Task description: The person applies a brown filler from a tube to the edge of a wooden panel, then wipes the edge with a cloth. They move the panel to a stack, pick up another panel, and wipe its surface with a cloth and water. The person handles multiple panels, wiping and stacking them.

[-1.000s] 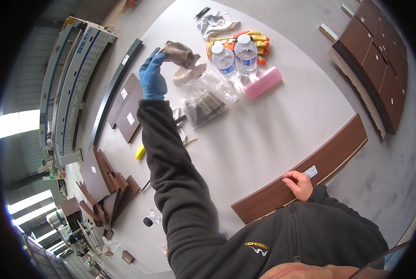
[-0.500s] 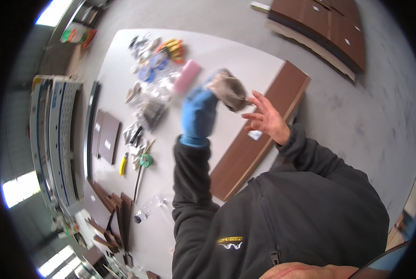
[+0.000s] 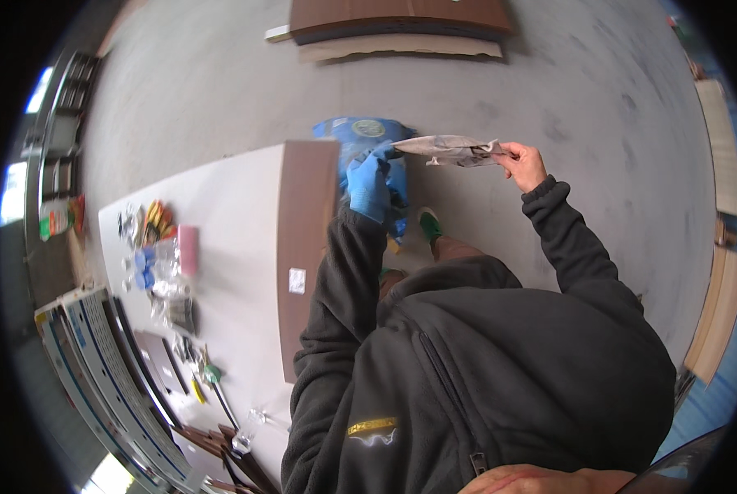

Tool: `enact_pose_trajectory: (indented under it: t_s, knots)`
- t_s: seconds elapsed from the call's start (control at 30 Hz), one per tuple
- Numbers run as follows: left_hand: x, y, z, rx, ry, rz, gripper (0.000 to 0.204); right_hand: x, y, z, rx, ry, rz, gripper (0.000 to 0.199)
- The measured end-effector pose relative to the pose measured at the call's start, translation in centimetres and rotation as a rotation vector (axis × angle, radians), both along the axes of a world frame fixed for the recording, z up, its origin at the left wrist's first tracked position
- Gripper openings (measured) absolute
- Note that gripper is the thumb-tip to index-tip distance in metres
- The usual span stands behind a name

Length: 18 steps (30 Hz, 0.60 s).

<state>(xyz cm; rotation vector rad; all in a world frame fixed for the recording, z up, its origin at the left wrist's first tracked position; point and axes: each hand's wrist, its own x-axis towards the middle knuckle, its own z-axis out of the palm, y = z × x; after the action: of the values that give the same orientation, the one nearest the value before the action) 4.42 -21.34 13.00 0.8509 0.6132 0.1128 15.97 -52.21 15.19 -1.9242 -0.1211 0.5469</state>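
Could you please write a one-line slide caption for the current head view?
Blue-gloved left hand and bare right hand hold a pale cloth between them, beside a white table.

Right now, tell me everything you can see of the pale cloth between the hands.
The pale cloth is greyish beige with darker smudges, soft-looking, its edges uneven. It is held roughly level in mid-air above the floor, narrowing toward the blue-gloved left hand, which holds its left end; the bare right hand pinches its right end. Its full shape is unclear.
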Motion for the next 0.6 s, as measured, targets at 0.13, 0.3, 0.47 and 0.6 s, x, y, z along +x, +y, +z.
enact_pose_trajectory:
  t_s: [0.13, 0.3, 0.47, 0.6]
  knots:
    - [5.4, -6.6, -3.4, -0.128, -0.029, -0.103, 0.023, 3.9, -6.8, 0.7, -0.136, -0.21, 0.067, 0.027]
    - [9.9, -10.0, -3.8, -0.149, -0.299, -0.068, 0.021, 8.4, -12.9, -1.8, -0.384, -0.203, 0.032, 0.026]
    - [10.8, -9.4, -1.2, -0.217, -0.208, -0.12, 0.024, 10.2, -15.5, -6.0, -0.437, -0.181, -0.124, 0.02]
    - [10.7, -9.7, 2.3, -0.209, -0.131, -0.141, 0.029, 11.7, -14.9, -4.3, -0.475, -0.657, -0.093, 0.013]
